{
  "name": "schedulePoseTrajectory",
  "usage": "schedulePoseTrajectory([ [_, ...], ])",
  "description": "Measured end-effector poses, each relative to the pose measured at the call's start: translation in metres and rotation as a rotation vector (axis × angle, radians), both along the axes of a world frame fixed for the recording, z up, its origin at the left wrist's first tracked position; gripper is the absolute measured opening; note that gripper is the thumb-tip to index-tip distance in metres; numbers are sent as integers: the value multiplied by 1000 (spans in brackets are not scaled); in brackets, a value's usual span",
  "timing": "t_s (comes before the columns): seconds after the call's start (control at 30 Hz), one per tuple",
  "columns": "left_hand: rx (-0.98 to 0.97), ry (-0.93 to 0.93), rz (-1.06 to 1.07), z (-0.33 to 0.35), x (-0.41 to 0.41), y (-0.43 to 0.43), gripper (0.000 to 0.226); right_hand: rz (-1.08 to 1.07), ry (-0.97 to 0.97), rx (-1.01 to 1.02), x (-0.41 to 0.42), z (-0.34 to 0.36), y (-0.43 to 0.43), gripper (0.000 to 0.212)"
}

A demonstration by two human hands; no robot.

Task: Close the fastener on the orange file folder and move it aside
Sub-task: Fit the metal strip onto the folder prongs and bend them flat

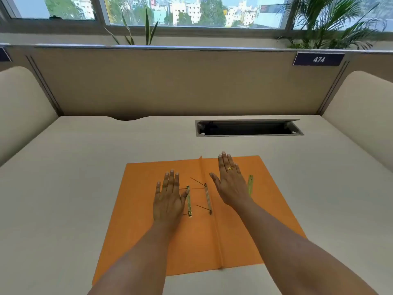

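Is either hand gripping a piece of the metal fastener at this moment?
No: the left hand and right hand are spread flat, palms down, over the open orange folder, with the fastener strip lying untouched between them.

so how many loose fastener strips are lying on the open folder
3. One fastener strip lies beside the left hand, one near the centre fold of the orange folder, one just right of the right hand. The hands may hide more.

orange file folder lies open, fastener unclasped.
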State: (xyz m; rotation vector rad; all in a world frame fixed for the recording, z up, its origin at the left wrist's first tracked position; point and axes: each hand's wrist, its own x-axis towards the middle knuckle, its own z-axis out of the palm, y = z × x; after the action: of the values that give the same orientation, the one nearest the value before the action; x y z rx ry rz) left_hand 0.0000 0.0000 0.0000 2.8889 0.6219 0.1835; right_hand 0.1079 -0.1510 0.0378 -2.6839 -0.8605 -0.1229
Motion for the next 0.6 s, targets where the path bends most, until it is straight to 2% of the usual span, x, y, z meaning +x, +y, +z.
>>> schedulePoseTrajectory([
  [0.13, -9, -50, 16, -13, -10, 6, 111, -22, 60, -83, -9, -15, -7, 65],
  [0.23, -54, 0, -17, -16, -18, 8, 112, 3, 82, -135, -12, -22, -13, 64],
  [0.27, -83, 6, -37, -17, -18, 9, 106, 8, 79, -150, -11, -23, -14, 64],
  [0.37, -133, 50, -35, -20, -21, 11, 67, -3, 114, -175, -11, -26, -21, 63],
  [0.5, -127, 94, -32, -23, -20, 13, 61, -129, 194, -103, -10, -26, -28, 65],
  [0.6, -124, 88, -37, -26, -20, 14, 60, -276, 156, -89, -8, -27, -36, 65],
])
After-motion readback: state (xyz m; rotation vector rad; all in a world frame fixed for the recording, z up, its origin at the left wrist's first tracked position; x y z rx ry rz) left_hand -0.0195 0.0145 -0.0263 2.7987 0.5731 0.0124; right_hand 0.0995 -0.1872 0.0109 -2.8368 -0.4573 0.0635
